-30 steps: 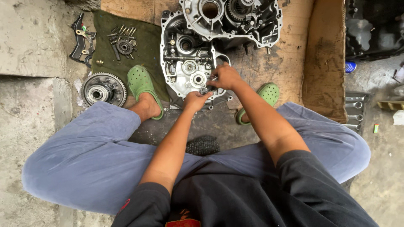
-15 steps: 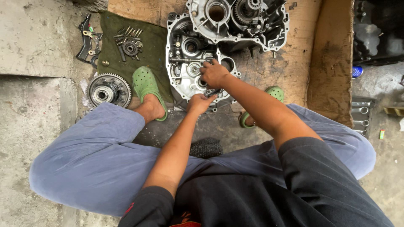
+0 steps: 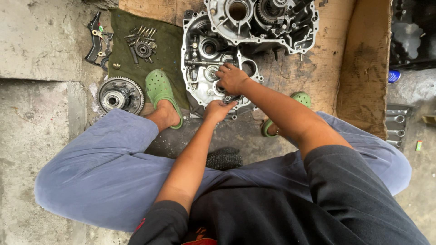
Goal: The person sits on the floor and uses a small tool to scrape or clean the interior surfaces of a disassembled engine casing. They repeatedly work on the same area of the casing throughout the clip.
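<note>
A grey metal engine case half (image 3: 200,59) lies flat on the ground in front of me, its inner bores and shafts showing. My right hand (image 3: 231,79) rests on its lower middle, fingers curled down onto a small dark part there. My left hand (image 3: 218,110) is at the case's near edge, just below the right hand, fingers bent against the rim. What either hand actually grips is hidden under the fingers. A second, larger case half (image 3: 263,22) with gears inside lies behind the first.
A toothed clutch gear (image 3: 119,95) sits left of my green sandal (image 3: 159,90). A green cloth (image 3: 136,45) carries several bolts and a small gear. Black brackets (image 3: 97,43) lie at far left. Cardboard (image 3: 359,68) and wrenches (image 3: 397,124) are at right.
My right hand has slid left and down over the nearer case half toward its lower middle. The left hand stays at the case's near edge. The view has shifted slightly.
</note>
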